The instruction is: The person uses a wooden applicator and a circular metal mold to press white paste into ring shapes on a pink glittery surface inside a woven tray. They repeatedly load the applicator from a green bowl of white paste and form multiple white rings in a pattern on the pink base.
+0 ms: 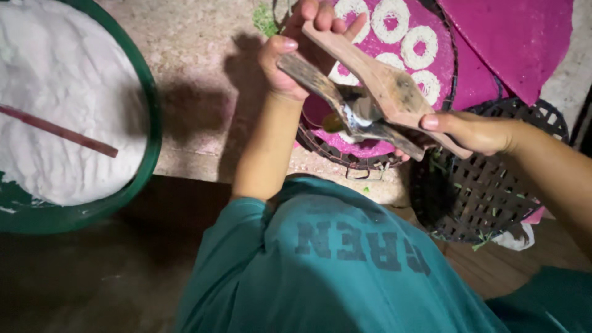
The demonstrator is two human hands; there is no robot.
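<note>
Head view, both hands clamped on wooden press, left hand top, right hand bottom

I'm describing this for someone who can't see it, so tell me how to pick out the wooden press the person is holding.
Start at the round woven tray lined in magenta cloth with white noodle rings on it. Just above it, the left hand and right hand grip the wooden press. It is the only two-handled, hinged wooden tool, with white dough showing at its middle.
</note>
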